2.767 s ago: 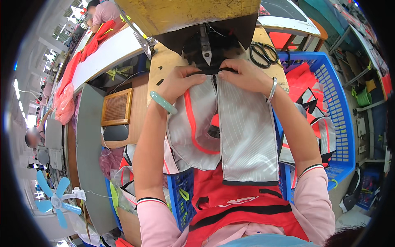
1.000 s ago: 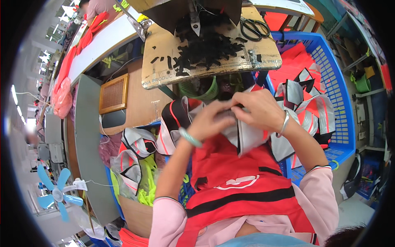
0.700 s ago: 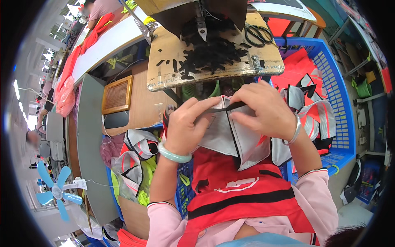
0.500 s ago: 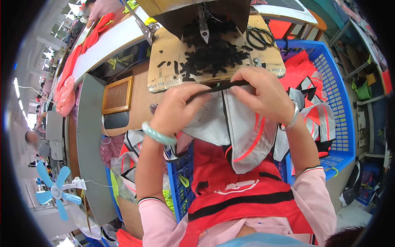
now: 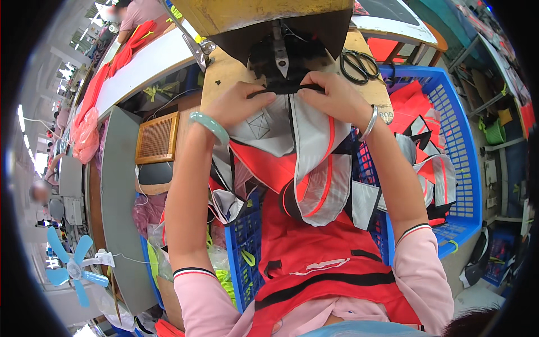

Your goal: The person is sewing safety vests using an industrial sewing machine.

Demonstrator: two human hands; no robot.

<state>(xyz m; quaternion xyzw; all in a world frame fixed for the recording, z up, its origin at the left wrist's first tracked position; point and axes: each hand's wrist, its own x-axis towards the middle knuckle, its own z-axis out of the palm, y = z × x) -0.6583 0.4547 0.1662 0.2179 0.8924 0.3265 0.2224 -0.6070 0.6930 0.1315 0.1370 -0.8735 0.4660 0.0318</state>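
Observation:
My left hand and my right hand both pinch the black edge band of a sewn fabric piece. The piece is silver-grey with black seams, orange-red stripes and a red part; it hangs from the band toward my red apron. Thumbs lie on the near side of the band, and most fingers are hidden behind it. Just beyond the band, the pointed metal tip of a yellow-topped machine hangs over the work board. Whether tip and band touch, I cannot tell.
Black-handled scissors lie on the board's right side. A blue basket of red and grey sewn pieces stands at right, another blue basket near my left forearm. A blue fan is at far left; another person sits beyond.
Both hands have moved away from me with the band, in under the machine's tip. The fabric now lies over the board's near edge, covering black scraps seen earlier, and more red shows.

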